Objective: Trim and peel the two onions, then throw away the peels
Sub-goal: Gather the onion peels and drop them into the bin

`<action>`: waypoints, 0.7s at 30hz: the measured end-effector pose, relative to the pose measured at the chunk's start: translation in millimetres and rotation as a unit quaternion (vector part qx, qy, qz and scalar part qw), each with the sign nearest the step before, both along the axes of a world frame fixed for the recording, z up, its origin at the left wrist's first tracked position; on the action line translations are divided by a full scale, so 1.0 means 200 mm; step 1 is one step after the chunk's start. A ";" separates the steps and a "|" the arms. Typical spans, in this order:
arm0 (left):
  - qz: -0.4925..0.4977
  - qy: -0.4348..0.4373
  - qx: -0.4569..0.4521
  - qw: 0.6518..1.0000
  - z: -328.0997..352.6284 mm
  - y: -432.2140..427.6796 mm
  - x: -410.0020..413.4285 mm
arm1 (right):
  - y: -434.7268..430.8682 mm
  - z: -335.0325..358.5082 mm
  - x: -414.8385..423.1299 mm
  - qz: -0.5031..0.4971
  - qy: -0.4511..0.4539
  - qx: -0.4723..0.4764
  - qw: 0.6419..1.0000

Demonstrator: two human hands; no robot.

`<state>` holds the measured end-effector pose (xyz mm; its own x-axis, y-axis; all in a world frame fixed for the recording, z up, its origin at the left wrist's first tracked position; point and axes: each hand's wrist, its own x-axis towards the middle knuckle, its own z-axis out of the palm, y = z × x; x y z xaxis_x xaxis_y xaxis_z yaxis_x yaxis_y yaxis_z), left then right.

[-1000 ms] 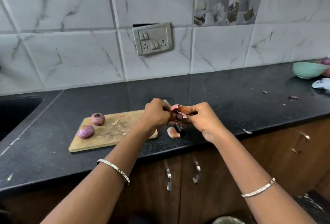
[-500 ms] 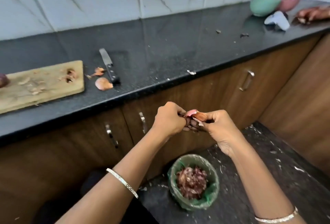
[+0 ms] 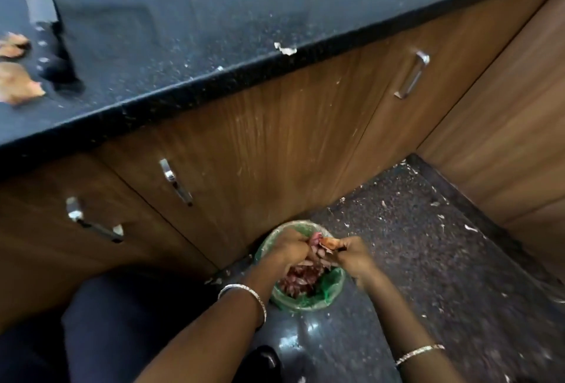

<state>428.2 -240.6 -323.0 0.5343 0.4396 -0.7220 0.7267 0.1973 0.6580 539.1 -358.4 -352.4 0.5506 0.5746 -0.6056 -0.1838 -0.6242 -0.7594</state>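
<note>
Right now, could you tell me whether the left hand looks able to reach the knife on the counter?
Probably not as it is: the left hand is down over the bin, gripping peels with the right hand, while the knife lies up on the counter, far to the left. Nothing blocks it.

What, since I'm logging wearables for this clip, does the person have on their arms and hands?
Both forearms are bare, with no sleeves or gloves in view. The left hand has a thin silver-coloured patterned bangle at its wrist; the right hand has a similar slim bangle that looks more golden. Rings are too blurred to tell.
</note>
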 end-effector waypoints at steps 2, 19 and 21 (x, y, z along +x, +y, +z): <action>-0.017 0.009 -0.009 1.000 -0.21 0.00 0.02 | 0.02 -0.11 0.01 0.008 -0.022 -0.034 0.999; 0.039 0.035 -0.002 0.999 -0.45 0.11 -0.13 | 0.11 -0.59 -0.04 -0.094 -0.121 -0.162 0.975; 0.059 0.017 0.033 0.998 -0.40 0.11 -0.13 | 0.15 -0.39 -0.09 -0.067 -0.145 -0.166 0.973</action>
<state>401.3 -219.1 -403.0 0.4516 0.5461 -0.7056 0.7228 0.2398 0.6482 521.9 -328.2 -430.7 0.7825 0.2849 -0.5537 -0.0895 -0.8286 -0.5527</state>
